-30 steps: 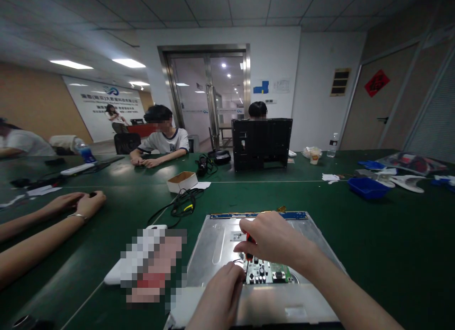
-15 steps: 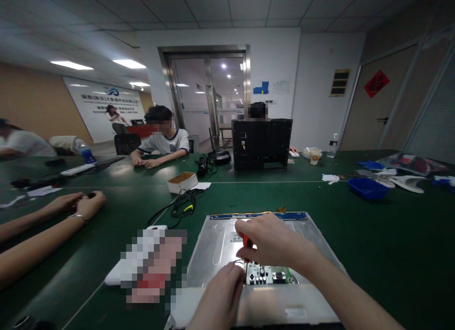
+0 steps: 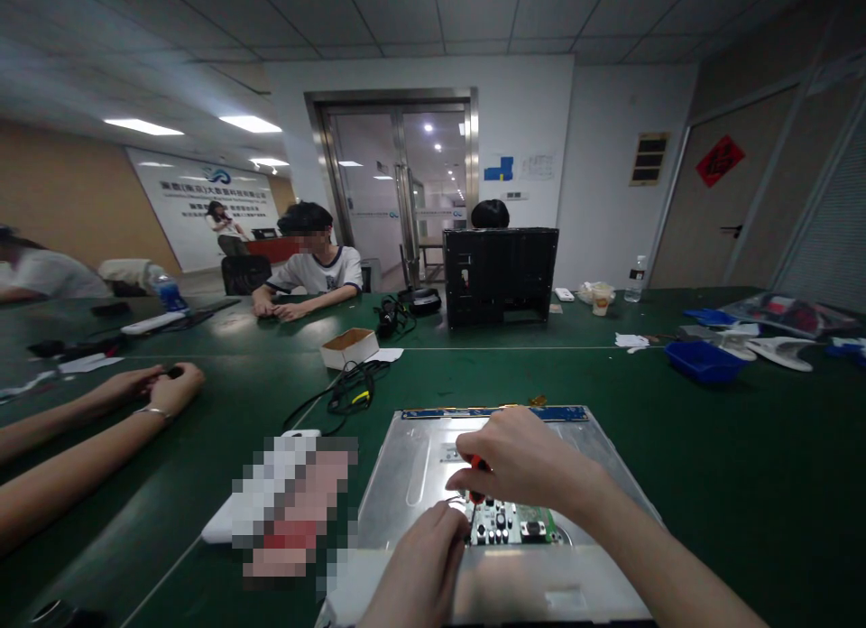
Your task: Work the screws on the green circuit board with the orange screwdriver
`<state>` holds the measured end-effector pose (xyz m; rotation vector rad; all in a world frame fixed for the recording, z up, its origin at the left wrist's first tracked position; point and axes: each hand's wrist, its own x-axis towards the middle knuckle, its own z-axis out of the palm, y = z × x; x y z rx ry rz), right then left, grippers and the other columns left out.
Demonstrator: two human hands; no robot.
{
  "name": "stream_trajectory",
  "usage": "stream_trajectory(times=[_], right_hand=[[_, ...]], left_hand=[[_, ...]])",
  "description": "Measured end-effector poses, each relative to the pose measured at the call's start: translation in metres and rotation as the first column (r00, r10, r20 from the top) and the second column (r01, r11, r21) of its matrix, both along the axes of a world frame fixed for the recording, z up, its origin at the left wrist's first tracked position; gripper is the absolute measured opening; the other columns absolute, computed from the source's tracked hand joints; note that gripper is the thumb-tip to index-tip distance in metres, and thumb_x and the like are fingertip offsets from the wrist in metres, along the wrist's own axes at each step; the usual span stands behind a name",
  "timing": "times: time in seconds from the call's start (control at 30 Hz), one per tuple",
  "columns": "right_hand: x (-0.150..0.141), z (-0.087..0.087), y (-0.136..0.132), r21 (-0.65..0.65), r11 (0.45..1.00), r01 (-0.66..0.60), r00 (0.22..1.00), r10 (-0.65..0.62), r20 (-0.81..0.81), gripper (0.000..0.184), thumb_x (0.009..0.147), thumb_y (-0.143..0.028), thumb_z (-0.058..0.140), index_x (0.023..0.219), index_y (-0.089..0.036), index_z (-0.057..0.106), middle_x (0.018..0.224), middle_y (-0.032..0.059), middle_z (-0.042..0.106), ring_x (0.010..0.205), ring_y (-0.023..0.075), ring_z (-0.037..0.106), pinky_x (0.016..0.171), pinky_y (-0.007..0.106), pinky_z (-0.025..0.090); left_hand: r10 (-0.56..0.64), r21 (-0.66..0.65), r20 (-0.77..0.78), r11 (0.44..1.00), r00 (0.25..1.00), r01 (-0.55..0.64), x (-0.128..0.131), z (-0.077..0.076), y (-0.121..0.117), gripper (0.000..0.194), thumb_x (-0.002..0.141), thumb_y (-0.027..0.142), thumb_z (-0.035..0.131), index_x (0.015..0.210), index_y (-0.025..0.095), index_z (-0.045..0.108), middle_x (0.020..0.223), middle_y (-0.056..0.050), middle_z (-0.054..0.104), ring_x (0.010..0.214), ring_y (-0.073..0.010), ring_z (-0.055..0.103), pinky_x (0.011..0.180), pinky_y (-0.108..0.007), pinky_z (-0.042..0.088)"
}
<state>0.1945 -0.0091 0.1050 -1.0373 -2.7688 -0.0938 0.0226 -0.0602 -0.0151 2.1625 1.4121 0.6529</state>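
Note:
My right hand (image 3: pixel 528 457) is closed around the red and black handle of a screwdriver (image 3: pixel 479 466). The screwdriver's thin shaft points down at the left end of a green circuit board (image 3: pixel 524 525). That board sits on the silvery metal back of a flat display panel (image 3: pixel 389 488), lying in front of me. By the board's left edge, my left hand (image 3: pixel 429 551) has its fingers drawn together beside the screwdriver's shaft. Whatever those fingertips grip is hidden.
Left of the panel lie a white device (image 3: pixel 226 520), black cables (image 3: pixel 345 393) and an open cardboard box (image 3: pixel 348 346). Another person's hands (image 3: pixel 166 389) rest farther left. A black monitor casing (image 3: pixel 501 276) stands across the green table; a blue tray (image 3: pixel 704 362) is right.
My right hand has shifted slightly right and turned with the screwdriver, so more of its shaft shows. My left hand stays by the board's left edge.

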Motion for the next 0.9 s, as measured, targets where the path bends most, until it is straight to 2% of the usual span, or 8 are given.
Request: stream_trajectory(times=[0.13, 0.27, 0.33, 0.47, 0.6, 0.73, 0.9], right_hand=[[-0.001, 0.001, -0.001, -0.011, 1.0, 0.001, 1.0, -0.001, 0.007, 0.021, 0.088, -0.034, 0.056, 0.078, -0.019, 0.067, 0.067, 0.0011, 0.068, 0.062, 0.0153, 0.062, 0.051, 0.027, 0.023], [-0.001, 0.001, -0.002, -0.041, 0.999, -0.022, 1.0, 0.022, -0.008, 0.011, 0.084, -0.029, 0.059, 0.083, -0.02, 0.065, 0.072, 0.0007, 0.07, 0.065, 0.0165, 0.062, 0.053, 0.027, 0.025], [0.0, 0.001, -0.002, -0.071, 0.997, -0.035, 0.999, 0.033, -0.033, 0.012, 0.083, -0.028, 0.06, 0.091, -0.021, 0.063, 0.078, 0.0008, 0.072, 0.069, 0.0175, 0.063, 0.055, 0.027, 0.027], [0.002, 0.004, -0.005, -0.146, 0.985, -0.094, 0.993, 0.083, -0.08, 0.025, 0.081, -0.024, 0.056, 0.106, -0.021, 0.058, 0.09, 0.0023, 0.073, 0.078, 0.0186, 0.064, 0.058, 0.027, 0.031], [0.004, 0.007, -0.009, -0.14, 0.983, -0.117, 0.992, 0.11, -0.062, 0.022, 0.079, -0.019, 0.056, 0.101, -0.02, 0.059, 0.094, 0.0028, 0.072, 0.078, 0.0178, 0.064, 0.057, 0.027, 0.031], [0.003, 0.004, -0.009, -0.105, 0.992, -0.077, 0.996, 0.073, -0.045, 0.015, 0.084, -0.03, 0.058, 0.096, -0.021, 0.062, 0.084, 0.002, 0.072, 0.076, 0.0189, 0.065, 0.056, 0.027, 0.031], [-0.002, 0.0, -0.006, -0.05, 0.998, -0.038, 0.999, 0.037, -0.023, 0.035, 0.087, -0.054, 0.055, 0.082, -0.021, 0.064, 0.069, 0.0014, 0.07, 0.066, 0.0186, 0.064, 0.051, 0.027, 0.026]], left_hand=[[-0.008, -0.017, -0.003, 1.0, 1.0, 0.008, 0.0, 0.002, -0.001, 0.018, 0.088, 0.011, 0.042, 0.091, 0.019, 0.058, 0.096, -0.008, 0.064, 0.087, -0.0215, 0.057, 0.076, -0.03, 0.041], [-0.017, -0.026, 0.006, 1.0, 1.0, 0.017, 0.0, 0.004, -0.001, 0.019, 0.088, 0.01, 0.042, 0.092, 0.018, 0.058, 0.098, -0.009, 0.063, 0.088, -0.0215, 0.057, 0.077, -0.03, 0.041], [-0.022, -0.015, 0.012, 1.0, 1.0, 0.023, 0.0, 0.002, -0.001, 0.018, 0.088, 0.011, 0.042, 0.091, 0.018, 0.058, 0.097, -0.009, 0.063, 0.088, -0.0215, 0.057, 0.076, -0.03, 0.042], [-0.026, 0.029, 0.024, 0.999, 0.999, 0.026, -0.001, -0.002, 0.001, 0.016, 0.087, 0.013, 0.044, 0.089, 0.019, 0.059, 0.095, -0.009, 0.064, 0.087, -0.0218, 0.058, 0.076, -0.03, 0.044], [-0.019, 0.042, 0.025, 0.999, 1.0, 0.018, -0.001, -0.002, 0.001, 0.017, 0.086, 0.015, 0.044, 0.092, 0.019, 0.06, 0.094, -0.009, 0.064, 0.087, -0.0224, 0.059, 0.077, -0.03, 0.046], [-0.009, 0.032, 0.021, 0.999, 1.0, 0.008, -0.001, -0.001, 0.0, 0.018, 0.087, 0.014, 0.043, 0.091, 0.019, 0.06, 0.094, -0.009, 0.064, 0.085, -0.022, 0.059, 0.076, -0.03, 0.045], [-0.02, 0.028, 0.018, 0.999, 1.0, 0.02, -0.003, -0.007, 0.001, 0.019, 0.088, 0.012, 0.041, 0.09, 0.019, 0.058, 0.095, -0.008, 0.064, 0.085, -0.021, 0.058, 0.075, -0.029, 0.043]])
